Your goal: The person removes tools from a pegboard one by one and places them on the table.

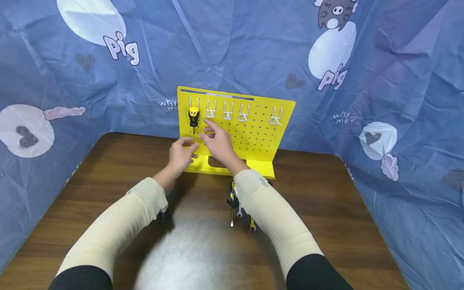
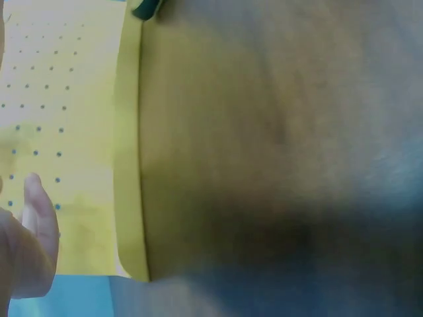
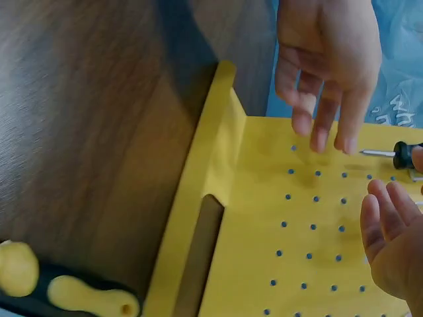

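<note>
Yellow perforated metal pegboard stand (image 1: 253, 137) is what both hands are hovering at, sitting mid-frame at the far edge of the dark wood-grain table (image 1: 108, 193), right up against the blue printed cloth backdrop (image 1: 54, 60).

Going near to far: closest to the camera, lower middle of the head view, a small heap of yellow-and-black handled hand tools (image 1: 237, 207) lies on the table, half hidden under the right forearm in its cream sleeve (image 1: 272, 217). The right wrist view catches a couple of those handles in its bottom left corner. If that forearm drops or swings sideways, I'd bet it drags the heap along or rolls something off toward the table edge.

Next up, the left hand (image 1: 181, 153) with fingers relaxed and holding nothing, just in front of the board's lower left. The right hand (image 1: 217, 141) is also empty, fingers spread loosely, close to the board face.

Farthest: a stubby screwdriver with a yellow-and-black handle (image 1: 193, 117) hangs in the leftmost hook, upper left of the board, and a row of white wire hooks (image 1: 243, 112) runs along the top to its right. The right fingertips are just beside that screwdriver, so a careless brush could knock it out of its hook. The board looks light and free-standing too; a push from either hand might tip it back into the cloth.
</note>
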Demonstrator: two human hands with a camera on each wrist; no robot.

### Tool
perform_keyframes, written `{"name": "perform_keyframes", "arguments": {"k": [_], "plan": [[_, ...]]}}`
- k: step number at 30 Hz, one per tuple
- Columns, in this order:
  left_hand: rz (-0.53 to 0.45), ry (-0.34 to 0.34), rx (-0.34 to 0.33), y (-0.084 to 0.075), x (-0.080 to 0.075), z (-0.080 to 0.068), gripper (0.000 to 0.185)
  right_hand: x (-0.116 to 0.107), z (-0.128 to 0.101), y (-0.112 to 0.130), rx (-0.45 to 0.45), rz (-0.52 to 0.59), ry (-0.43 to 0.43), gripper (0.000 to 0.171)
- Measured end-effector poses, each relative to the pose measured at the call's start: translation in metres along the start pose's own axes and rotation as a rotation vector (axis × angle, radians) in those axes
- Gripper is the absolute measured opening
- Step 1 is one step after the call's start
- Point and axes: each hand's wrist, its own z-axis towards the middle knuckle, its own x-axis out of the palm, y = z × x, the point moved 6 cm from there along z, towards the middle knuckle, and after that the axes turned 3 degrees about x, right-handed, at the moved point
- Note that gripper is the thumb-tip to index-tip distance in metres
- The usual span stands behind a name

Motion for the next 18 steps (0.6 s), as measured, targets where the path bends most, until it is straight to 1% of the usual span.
{"name": "perform_keyframes", "arguments": {"k": [2,4,7,9,12,18], "plan": [[-0.035,-0.008,0.006,-0.004,-0.004,0.006,0.043,0.005,0.005,0.008,-0.006,0.005,0.022,0.062],[-0.062,-0.024,0.01,-0.008,-0.007,0.011,0.044,0.009,0.009,0.017,-0.03,0.007,0.041,0.071],[-0.094,-0.041,0.011,-0.012,-0.008,0.017,0.043,0.013,0.015,0.026,-0.064,-0.014,0.047,0.078],[-0.108,-0.045,0.015,-0.015,-0.006,0.02,0.04,0.013,0.018,0.031,-0.083,-0.045,0.036,0.077],[-0.108,-0.052,0.033,-0.019,-0.003,0.023,0.034,0.014,0.021,0.035,-0.094,-0.087,0.025,0.071],[-0.087,-0.075,0.056,-0.021,-0.004,0.021,0.028,0.013,0.023,0.037,-0.09,-0.096,0.029,0.061]]}}
